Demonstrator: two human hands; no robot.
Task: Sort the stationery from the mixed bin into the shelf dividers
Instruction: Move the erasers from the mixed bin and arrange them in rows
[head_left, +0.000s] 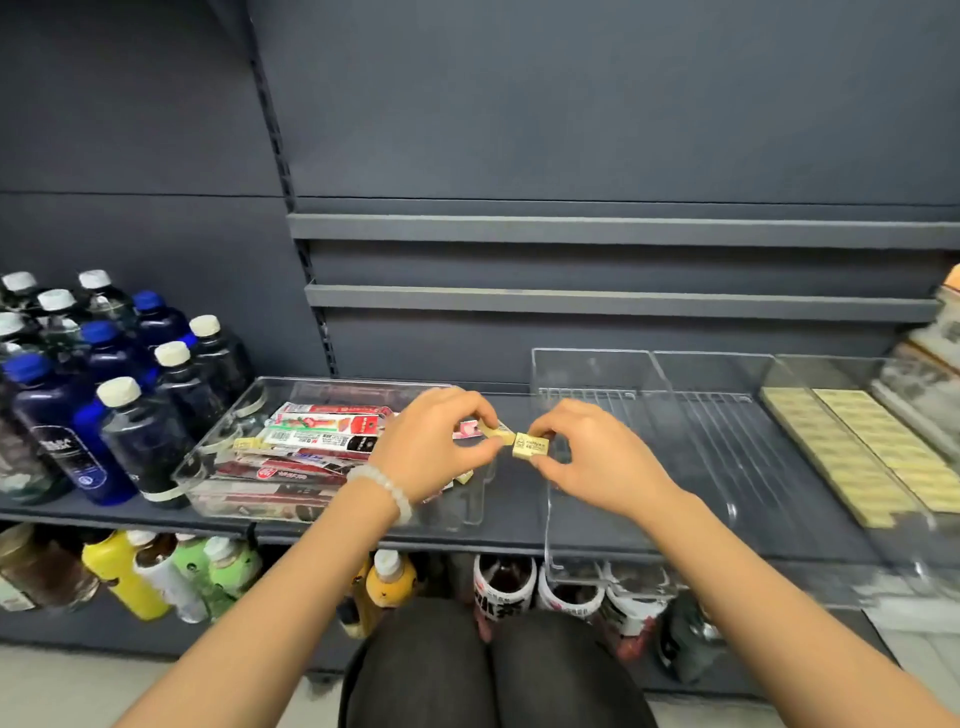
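flanking the mixed bin (218, 457): water bottles (119, 415), clear dividers (649, 395).

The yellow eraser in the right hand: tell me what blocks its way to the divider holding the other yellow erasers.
The eraser is over the left lane; two clear divider walls stand between it and the eraser rows. They are open-topped, so lifting over probably clears them.

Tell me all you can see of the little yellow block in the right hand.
The yellow block is a small boxy piece, pale yellow, with dark print on its near face, too small to read. It may be an eraser. The right hand pinches it in the fingers, above the shelf between the mixed bin and the clear dividers. A second yellow piece, pinched by the left hand, meets its left end.
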